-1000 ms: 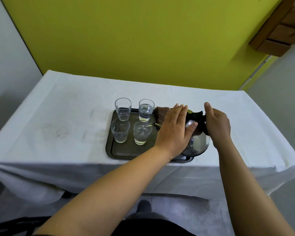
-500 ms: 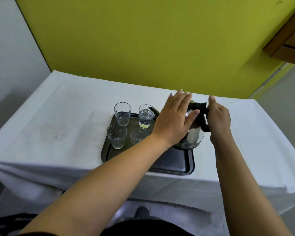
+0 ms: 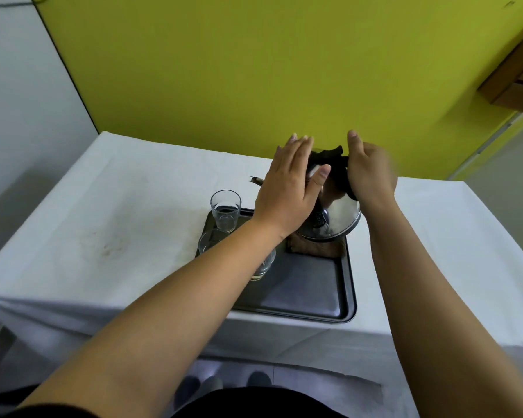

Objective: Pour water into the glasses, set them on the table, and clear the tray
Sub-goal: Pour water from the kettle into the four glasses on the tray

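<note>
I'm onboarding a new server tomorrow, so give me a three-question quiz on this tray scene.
1. True or false: the kettle is lifted clear of the tray.
2. Which hand grips the kettle's black handle?
A. left hand
B. right hand
3. Fill in: the kettle's spout points toward the person's ____.

Key: 1 true; 2 B; 3 left.
</note>
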### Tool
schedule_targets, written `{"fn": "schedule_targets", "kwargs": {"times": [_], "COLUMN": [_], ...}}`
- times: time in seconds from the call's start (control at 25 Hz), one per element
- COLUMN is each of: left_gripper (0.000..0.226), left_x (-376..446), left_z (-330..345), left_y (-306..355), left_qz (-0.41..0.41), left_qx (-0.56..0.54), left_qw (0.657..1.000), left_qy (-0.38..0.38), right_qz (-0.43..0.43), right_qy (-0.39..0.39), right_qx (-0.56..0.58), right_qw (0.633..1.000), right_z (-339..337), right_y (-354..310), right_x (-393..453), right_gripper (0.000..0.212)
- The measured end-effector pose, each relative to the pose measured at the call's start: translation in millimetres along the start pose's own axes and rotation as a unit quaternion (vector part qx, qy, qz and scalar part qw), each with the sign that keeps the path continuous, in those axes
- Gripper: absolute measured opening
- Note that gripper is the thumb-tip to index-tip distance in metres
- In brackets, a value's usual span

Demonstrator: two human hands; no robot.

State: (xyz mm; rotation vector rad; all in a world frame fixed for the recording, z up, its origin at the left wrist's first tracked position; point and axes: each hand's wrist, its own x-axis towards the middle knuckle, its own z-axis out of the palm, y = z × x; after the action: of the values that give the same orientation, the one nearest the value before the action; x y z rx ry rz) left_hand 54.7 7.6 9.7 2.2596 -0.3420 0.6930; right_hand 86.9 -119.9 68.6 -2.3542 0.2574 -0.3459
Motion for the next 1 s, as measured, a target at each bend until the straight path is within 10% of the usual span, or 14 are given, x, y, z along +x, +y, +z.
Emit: {"fn": "schedule_targets", "kwargs": {"times": [1.0], "left_gripper": [0.074], "left_x": [-11], "left_z": [-8], "left_y": [-34], "left_qz": [-0.108], "left_qx": [-0.102], "left_qw": [0.989], "left_qy": [-0.016], "right_qz": [-0.129], "right_qy": [0.004], "right_qx": [-0.193], "right_qw": [0.973], "right_z": [29], "right_y": [-49], "right_x": [3], "right_gripper": [0.059]}}
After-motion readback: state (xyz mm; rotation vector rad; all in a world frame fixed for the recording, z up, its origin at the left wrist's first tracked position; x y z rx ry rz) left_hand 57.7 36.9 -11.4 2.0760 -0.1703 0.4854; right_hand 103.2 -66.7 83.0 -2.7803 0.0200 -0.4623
